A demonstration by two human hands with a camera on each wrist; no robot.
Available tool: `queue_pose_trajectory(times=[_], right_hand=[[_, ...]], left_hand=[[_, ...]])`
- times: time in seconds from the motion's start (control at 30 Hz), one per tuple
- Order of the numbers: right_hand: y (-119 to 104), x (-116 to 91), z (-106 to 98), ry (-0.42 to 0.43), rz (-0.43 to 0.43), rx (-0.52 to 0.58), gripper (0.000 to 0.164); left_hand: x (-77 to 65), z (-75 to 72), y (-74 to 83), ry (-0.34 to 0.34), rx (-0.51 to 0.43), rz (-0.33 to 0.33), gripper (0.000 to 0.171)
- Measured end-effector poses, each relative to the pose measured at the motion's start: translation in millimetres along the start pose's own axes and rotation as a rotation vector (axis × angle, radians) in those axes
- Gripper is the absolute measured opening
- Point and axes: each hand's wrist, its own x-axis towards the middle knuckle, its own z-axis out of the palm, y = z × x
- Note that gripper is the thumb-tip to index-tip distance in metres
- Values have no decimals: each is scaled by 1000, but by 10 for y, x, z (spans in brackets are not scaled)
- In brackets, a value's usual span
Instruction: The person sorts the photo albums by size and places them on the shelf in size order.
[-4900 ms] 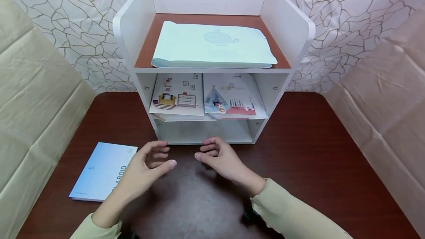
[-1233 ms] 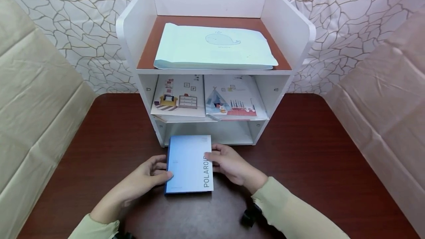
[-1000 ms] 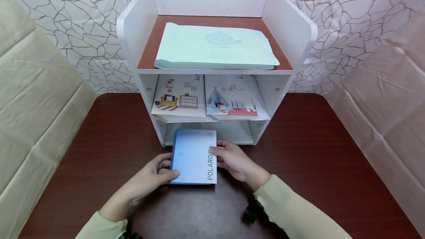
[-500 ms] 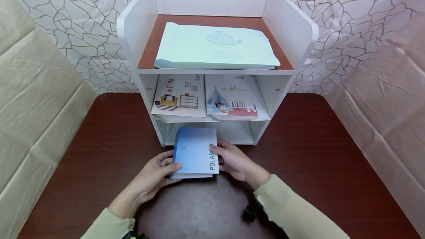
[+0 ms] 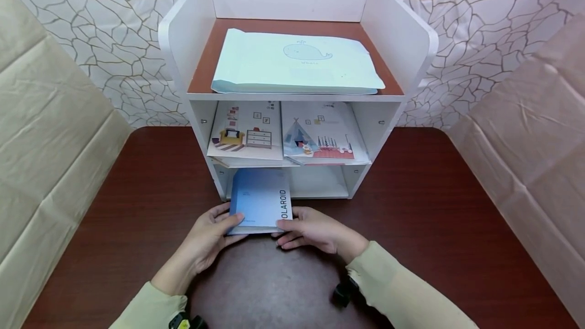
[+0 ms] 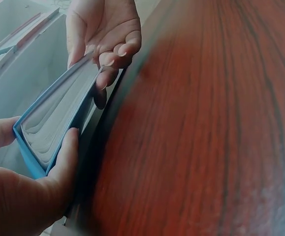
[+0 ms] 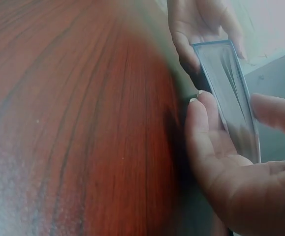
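Observation:
A blue photo album (image 5: 258,199) with POLAROID on its cover lies partly inside the bottom compartment (image 5: 320,182) of a white shelf unit, its far end hidden under the middle shelf. My left hand (image 5: 203,235) grips its left near corner, thumb on the cover and fingers beneath. At the right near corner my right hand (image 5: 315,232) holds it, thumb on top. From the left wrist, the album's white page edges (image 6: 58,113) show between its covers. The right wrist view shows the same album (image 7: 226,83) between both hands, pages slightly parted.
Picture books (image 5: 247,136) with drawn furniture and a tent fill the middle shelf and stick out a little above the album. On the top shelf lies a pale package (image 5: 297,67) with a whale. Dark red tabletop (image 5: 434,227) surrounds the unit; beige cloth (image 5: 530,156) borders it.
From the table's left side, the album has come to the shelf unit, held in both hands. It has slid forward into the bottom compartment, and my right hand has shifted to its near corner.

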Motion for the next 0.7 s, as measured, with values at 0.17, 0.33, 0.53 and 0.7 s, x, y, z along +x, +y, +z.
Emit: queue_pose_trajectory(times=[0.17,0.33,0.53,0.7], right_hand=[[10,-2,7,-7,3,-30,39],[9,17,46,35,-23,-44,35],[27,96,117,121,-51,-11,34],[15,165,156,191,-43,-28,28]], left_hand=[[-7,-18,-14,-6,-2,2,84],[-7,-16,-40,-33,-32,-18,72],[2,-17,-56,-48,-18,-31,68],[41,-41,-12,-30,14,-25,78]])
